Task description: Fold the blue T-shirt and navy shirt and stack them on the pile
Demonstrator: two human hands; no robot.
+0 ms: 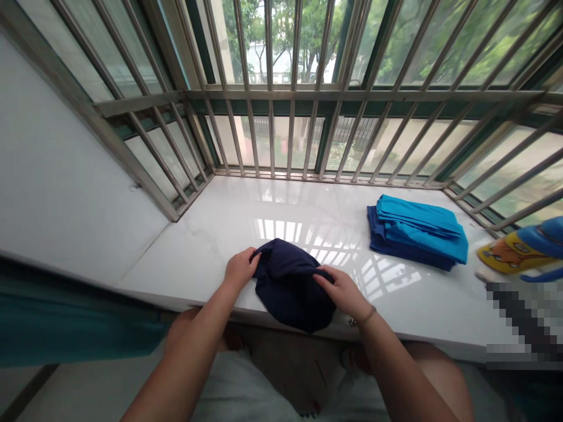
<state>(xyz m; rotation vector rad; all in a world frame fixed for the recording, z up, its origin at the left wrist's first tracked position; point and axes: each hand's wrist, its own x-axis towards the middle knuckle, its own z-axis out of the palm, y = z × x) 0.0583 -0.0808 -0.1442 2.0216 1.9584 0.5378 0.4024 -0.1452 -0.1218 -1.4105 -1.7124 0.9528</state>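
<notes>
A dark navy piece of cloth [292,290], bunched and sagging, lies at the front edge of the white sill, its lower part hanging over the edge. My left hand [241,268] pinches its upper left corner between thumb and fingers. On the right side, my right hand [343,291] grips the cloth's edge, thumb on top. Between the two hands the fabric forms a loose fold with a dark hollow, and its exact kind of garment cannot be made out. To the right sits a stack of folded cloth, bright blue fabric [422,225] on top of darker blue fabric [407,253].
A blue and yellow bottle [519,249] lies at the right end of the glossy sill [206,234]. Metal window bars [292,135] rise along the back and sides. A teal curtain [79,319] hangs at lower left. A pixelated patch covers the lower right.
</notes>
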